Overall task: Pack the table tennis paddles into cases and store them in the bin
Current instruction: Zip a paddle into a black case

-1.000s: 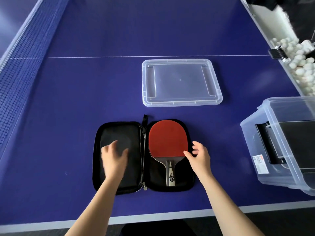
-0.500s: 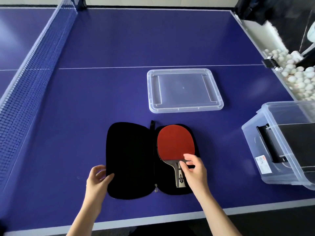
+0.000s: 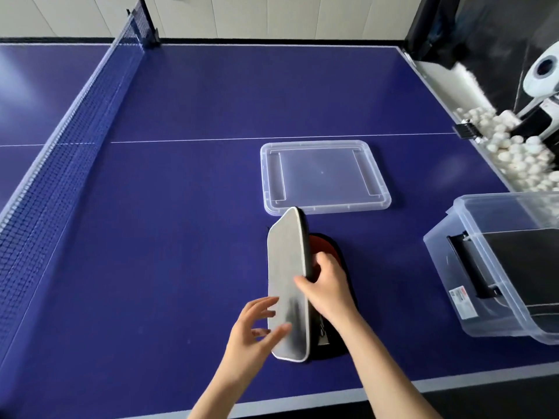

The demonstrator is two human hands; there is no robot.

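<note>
The case [image 3: 289, 285] lies on the tabletop [image 3: 181, 237] just in front of the clear lid [image 3: 325, 176], its grey half raised near vertical over the red paddle [image 3: 328, 247]. It appears light, semi-stiff and padded; hold it at the free long edge. Its long axis runs away from the person, paddle blade at the far end. The left hand [image 3: 257, 331] touches the grey face with relaxed, extended fingers; the right hand [image 3: 328, 285] grips the raised edge.

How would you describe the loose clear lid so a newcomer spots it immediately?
On the blue table, look just past the half-closed paddle case that both hands are folding shut. The clear lid lies flat there, left of the clear bin. Unlike the deep, tilted bin, it is a shallow tray holding nothing.
</note>
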